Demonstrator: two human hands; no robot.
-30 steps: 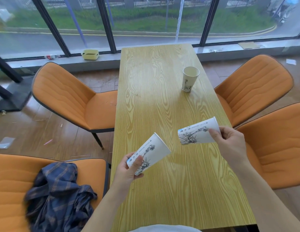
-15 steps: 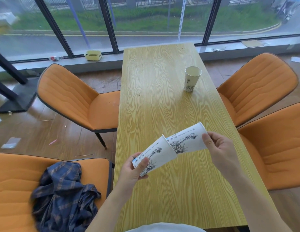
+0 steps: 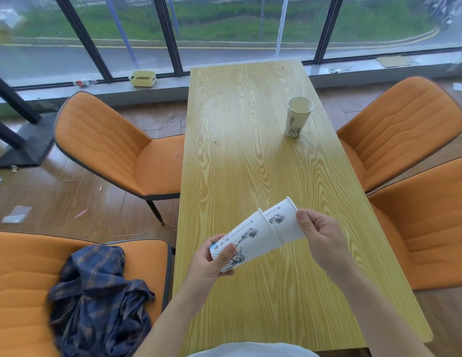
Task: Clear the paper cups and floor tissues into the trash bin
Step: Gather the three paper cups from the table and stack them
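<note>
Two white printed paper cups are held over the near part of the wooden table (image 3: 250, 155). My left hand (image 3: 212, 261) grips the base end of the outer paper cup (image 3: 253, 235). My right hand (image 3: 320, 235) holds the inner paper cup (image 3: 284, 222), which is pushed partway into the outer one. A third paper cup (image 3: 297, 117) stands upright and apart on the far right of the table. Tissue scraps (image 3: 16, 215) lie on the floor at the left. No trash bin is in view.
Orange chairs flank the table: one at far left (image 3: 108, 145), two at the right (image 3: 400, 124), and a near-left one carrying a crumpled blue plaid shirt (image 3: 96, 300). A yellow box (image 3: 142, 78) and a bottle (image 3: 84, 82) rest on the window sill.
The two cups were apart a second ago. My right hand has brought its cup leftward and slid it deeper into the cup in my left hand.
</note>
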